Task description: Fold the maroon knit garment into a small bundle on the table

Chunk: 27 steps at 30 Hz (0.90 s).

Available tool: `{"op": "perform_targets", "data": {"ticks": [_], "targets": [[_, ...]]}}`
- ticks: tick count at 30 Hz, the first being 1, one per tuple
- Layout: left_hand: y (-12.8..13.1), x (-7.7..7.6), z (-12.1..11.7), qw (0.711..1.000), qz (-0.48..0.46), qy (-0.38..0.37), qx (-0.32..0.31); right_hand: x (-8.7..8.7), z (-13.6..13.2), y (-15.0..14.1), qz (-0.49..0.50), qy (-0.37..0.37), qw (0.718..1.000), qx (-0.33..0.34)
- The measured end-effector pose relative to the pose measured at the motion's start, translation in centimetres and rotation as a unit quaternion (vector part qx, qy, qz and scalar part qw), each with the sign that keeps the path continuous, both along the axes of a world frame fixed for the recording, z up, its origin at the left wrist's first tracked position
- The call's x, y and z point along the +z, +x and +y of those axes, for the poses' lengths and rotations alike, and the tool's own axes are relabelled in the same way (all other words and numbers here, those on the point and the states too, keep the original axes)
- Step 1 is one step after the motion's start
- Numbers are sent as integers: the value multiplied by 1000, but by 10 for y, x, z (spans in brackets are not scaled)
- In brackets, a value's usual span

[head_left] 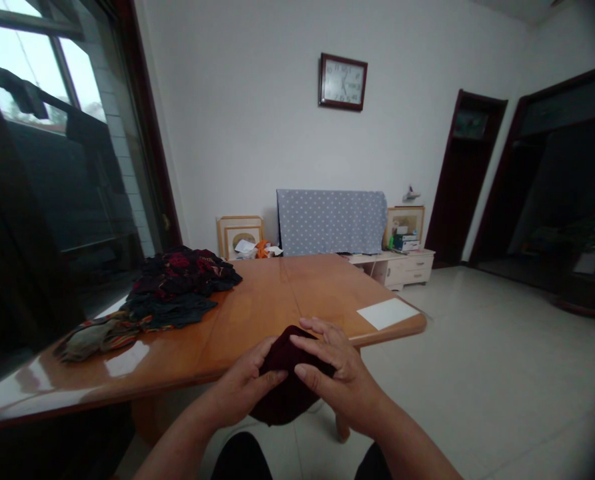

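Note:
Both my hands hold a dark maroon cloth (288,395) just past the near edge of the wooden table (262,327). My left hand (245,381) presses its fingers against the cloth from the left. My right hand (331,363) lies over the top, its fingertips on the bundled fabric. The lower part of the cloth hangs below the table edge. To the left, a heap of dark clothes with a red pattern (180,287) lies on the tabletop beside a striped, multicoloured garment (102,335). A white sheet of paper (387,313) lies on the right corner.
A large dark-framed window (72,167) runs along the left. Beyond the table stand a low white cabinet (395,267), a polka-dot cloth (330,221) and picture frames (240,237). A tiled floor (477,373) extends to the right, towards dark doorways.

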<state>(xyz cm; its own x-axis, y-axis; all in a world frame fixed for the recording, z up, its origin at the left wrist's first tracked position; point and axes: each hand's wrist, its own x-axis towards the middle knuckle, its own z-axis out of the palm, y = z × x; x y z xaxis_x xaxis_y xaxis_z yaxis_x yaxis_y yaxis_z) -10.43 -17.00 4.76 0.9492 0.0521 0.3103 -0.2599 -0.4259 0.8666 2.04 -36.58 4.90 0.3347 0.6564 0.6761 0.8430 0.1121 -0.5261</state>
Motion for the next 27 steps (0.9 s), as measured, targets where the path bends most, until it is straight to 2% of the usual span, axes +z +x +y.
{"op": "perform_targets", "data": {"ticks": [7,11,16,20,27], "targets": [[-2,1,-2,998,39,-45,-37,0,-5,4,55,-55,995,-56],[-1,2,-5,997,47,-46,-51,4,-5,4,48,-84,995,-33],[-2,5,-6,995,53,-55,-61,11,-8,3,72,-48,996,-19],[-3,5,-4,993,63,-74,-73,9,-14,9,88,5,996,-18],[-2,4,-4,990,80,-85,-77,9,-18,12,53,-42,998,-15]]}}
